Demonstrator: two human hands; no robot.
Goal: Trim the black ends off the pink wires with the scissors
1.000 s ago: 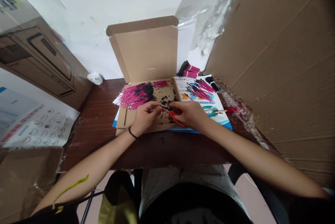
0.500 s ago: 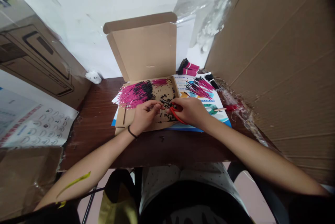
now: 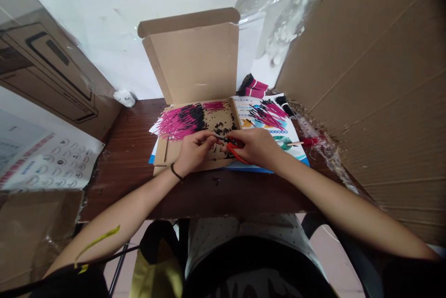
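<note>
My left hand [image 3: 193,150] is closed in a pinch over the open flat cardboard box [image 3: 166,153], holding a thin wire piece that I can barely make out. My right hand [image 3: 256,147] is closed round a red-handled tool [image 3: 235,153], whose tip meets the left fingers. A heap of pink-and-black wires [image 3: 179,121] lies in the box's far left part, with small black bits [image 3: 223,128] scattered beside it. A second pile of pink wires [image 3: 265,113] rests on a printed sheet [image 3: 291,149] to the right.
The box lid [image 3: 195,61] stands upright at the back. A tall cardboard wall [image 3: 376,84] closes the right side. A printed carton [image 3: 49,75] and a white sheet with icons [image 3: 52,168] lie left of the brown wooden table [image 3: 118,163]. A red-handled screwdriver [image 3: 303,142] lies right.
Both hands stayed together over the box with only slight finger shifts; the view tilted a little, so everything sits slightly higher in frame.
</note>
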